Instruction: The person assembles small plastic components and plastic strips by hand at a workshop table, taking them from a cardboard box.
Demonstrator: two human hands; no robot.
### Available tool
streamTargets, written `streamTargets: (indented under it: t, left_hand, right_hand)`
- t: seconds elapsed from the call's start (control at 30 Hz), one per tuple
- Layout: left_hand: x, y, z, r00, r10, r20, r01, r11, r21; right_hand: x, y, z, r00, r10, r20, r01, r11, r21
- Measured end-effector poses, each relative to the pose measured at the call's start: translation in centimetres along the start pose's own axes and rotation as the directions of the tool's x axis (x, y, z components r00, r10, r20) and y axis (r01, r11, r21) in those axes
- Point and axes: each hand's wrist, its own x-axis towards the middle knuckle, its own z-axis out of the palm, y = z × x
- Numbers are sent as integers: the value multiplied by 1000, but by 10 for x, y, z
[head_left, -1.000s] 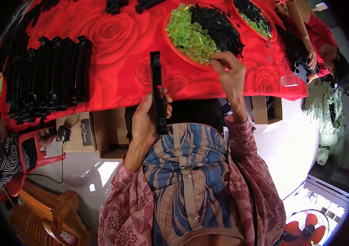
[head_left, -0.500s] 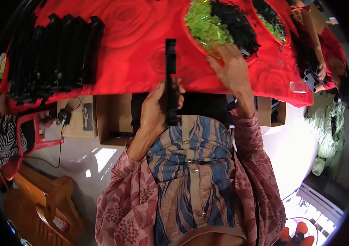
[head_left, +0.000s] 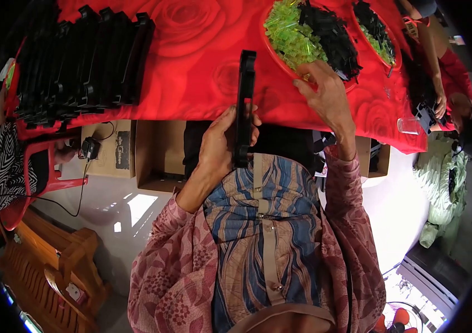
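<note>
My left hand is closed around a long, narrow black plastic part with notched ends, holding it upright in front of my body. My right hand reaches to the near rim of a red-orange tray. Its thumb stands apart from the bent fingers, and no piece shows between them. In that tray, small clear yellow-green pieces lie on the left, nearest my fingertips. Thin black strips fill the right side.
A thick row of similar black parts covers the table's left. A second tray holds more green and black pieces. Another person's hand is at the right, near a clear container. Cardboard boxes stand below the red tablecloth.
The view has shifted slightly, so everything sits a little further right. My left hand keeps its hold on the black part, and my right hand stays at the tray's near rim.
</note>
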Motion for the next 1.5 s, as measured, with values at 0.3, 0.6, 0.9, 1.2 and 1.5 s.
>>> streamTargets:
  t: [0.3, 0.6, 0.9, 1.2, 1.5]
  left_hand:
    - [-3, 6, 5, 999, -23, -29, 24, 999, 41]
    - [-2, 5, 0, 1000, -12, -5, 12, 1000, 0]
    - [-3, 4, -2, 1000, -16, 0, 16, 1000, 20]
    - [1, 4, -1, 1000, -18, 22, 18, 999, 35]
    - [2, 2, -7, 999, -16, 34, 14, 999, 44]
  right_hand:
    - [1, 3, -5, 997, -2, 73, 6, 999, -47]
    - [-2, -6, -4, 997, -69, 36, 72, 993, -96]
    - [-5, -2, -3, 997, -66, 40, 70, 990, -123]
    - [-10, -1, -15, 996, -54, 68, 64, 986, -157]
    - [-15, 6, -9, 996, -83, 39, 90, 971, -221]
